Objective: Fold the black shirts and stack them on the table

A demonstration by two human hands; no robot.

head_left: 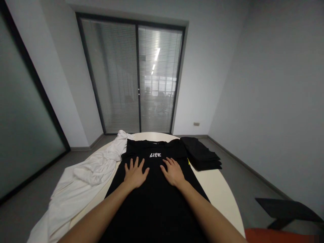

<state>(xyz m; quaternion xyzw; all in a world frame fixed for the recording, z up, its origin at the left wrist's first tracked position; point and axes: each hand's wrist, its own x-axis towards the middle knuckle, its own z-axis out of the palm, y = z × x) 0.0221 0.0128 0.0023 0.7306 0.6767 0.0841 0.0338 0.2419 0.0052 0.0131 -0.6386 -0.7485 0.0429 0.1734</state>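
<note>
A black T-shirt [154, 189] lies spread flat on the table, its collar at the far end and white lettering across the chest. My left hand [136, 173] rests on the left side of the shirt, palm down with fingers spread. On the right side of the shirt, my right hand [173, 171] lies palm down, its fingers stretched out and slightly apart. Neither hand grips the fabric. The shirt's near end runs out of view between my forearms.
White crumpled cloth [86, 175] covers the table's left side and hangs over the edge. Folded dark clothes [202, 153] are stacked at the right of the shirt. The pale table [225, 195] has a rounded edge. A chair armrest [288, 207] stands at the lower right.
</note>
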